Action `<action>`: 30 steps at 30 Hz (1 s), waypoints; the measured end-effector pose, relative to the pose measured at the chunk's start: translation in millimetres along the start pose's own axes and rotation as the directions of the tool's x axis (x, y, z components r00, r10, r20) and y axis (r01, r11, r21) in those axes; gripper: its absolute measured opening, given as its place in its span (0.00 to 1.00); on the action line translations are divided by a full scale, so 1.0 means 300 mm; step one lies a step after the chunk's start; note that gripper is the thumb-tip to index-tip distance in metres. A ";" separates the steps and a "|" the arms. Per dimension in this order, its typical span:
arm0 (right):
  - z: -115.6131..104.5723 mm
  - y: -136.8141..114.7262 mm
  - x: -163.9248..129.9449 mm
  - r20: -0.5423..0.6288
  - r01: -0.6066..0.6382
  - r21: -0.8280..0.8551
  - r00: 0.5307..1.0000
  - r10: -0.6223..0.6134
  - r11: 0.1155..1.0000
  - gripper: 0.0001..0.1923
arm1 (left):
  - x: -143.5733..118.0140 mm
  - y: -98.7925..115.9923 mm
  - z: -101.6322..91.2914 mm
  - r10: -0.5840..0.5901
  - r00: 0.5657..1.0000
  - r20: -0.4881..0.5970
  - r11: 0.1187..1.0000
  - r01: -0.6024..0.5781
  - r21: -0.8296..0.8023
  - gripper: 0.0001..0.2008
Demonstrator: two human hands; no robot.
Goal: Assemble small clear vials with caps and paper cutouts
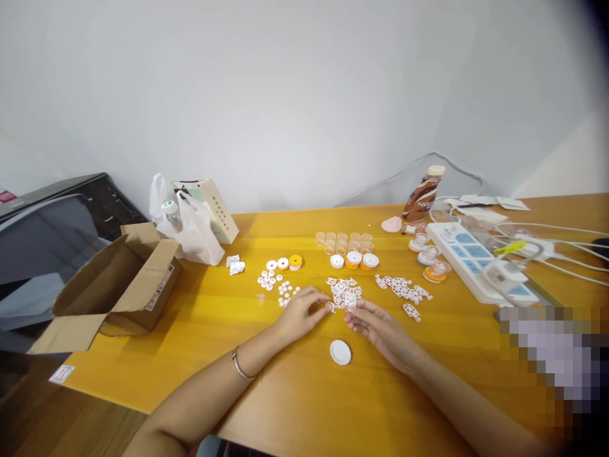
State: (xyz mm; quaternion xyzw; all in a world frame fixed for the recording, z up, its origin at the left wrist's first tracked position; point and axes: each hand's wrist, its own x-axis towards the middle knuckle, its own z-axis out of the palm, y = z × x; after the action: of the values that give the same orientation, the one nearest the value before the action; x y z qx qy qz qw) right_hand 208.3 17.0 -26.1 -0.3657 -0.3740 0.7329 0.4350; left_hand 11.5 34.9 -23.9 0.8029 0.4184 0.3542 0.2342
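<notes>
My left hand (303,312) is at the near left side of a pile of white openwork plastic pieces (341,291). Its thumb and index finger are curved with a gap between the tips, right beside one small white piece (330,307). From the right, my right hand (380,327) pinches a white openwork plastic piece (351,302) at its fingertips, over the pile's near edge. A round white disc (340,352) lies on the table just below both hands. Small white round caps (285,292) are scattered left of the pile.
Clear plastic cups (342,242) stand in rows behind white and orange discs (353,258). More openwork pieces (403,289) lie right, near a power strip (476,263) with cables. A brown bottle (423,193) stands behind. An open cardboard box (143,285) and plastic bag (197,231) are left.
</notes>
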 end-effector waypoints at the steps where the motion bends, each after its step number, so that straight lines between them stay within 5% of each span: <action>1: 0.000 0.001 0.000 0.010 -0.001 -0.007 1.000 0.001 1.000 0.07 | -0.002 -0.003 0.005 0.031 0.999 0.025 0.999 -0.032 0.022 0.10; 9: 0.001 0.012 -0.001 0.043 0.005 -0.027 0.999 -0.004 1.000 0.06 | -0.003 -0.018 0.040 0.066 0.995 0.075 0.997 -0.062 -0.051 0.08; 12: 0.002 0.012 -0.001 0.035 0.017 -0.045 0.999 -0.015 0.999 0.07 | 0.002 -0.010 0.035 -0.046 0.999 0.023 0.973 0.050 -0.224 0.08; 17: 0.014 0.003 -0.005 0.019 0.036 -0.104 0.999 -0.035 0.994 0.09 | 0.007 -0.003 0.031 -0.286 0.957 0.054 0.803 0.270 -0.531 0.13; 24: 0.018 0.006 -0.004 0.029 0.053 -0.164 0.998 -0.048 0.985 0.11 | 0.017 0.014 0.009 -0.303 0.944 0.127 0.652 0.303 -0.695 0.15; 30: 0.014 0.016 0.001 0.061 0.109 -0.293 0.994 -0.095 0.950 0.13 | 0.022 0.038 -0.019 -0.279 0.952 0.130 0.672 0.290 -0.681 0.15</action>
State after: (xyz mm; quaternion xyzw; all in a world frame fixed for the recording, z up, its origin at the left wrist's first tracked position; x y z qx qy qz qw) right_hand 202.8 14.6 -28.3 -0.3896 -0.5077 0.6536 0.4041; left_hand 15.6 34.7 -10.2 0.5840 0.3732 0.4379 0.5726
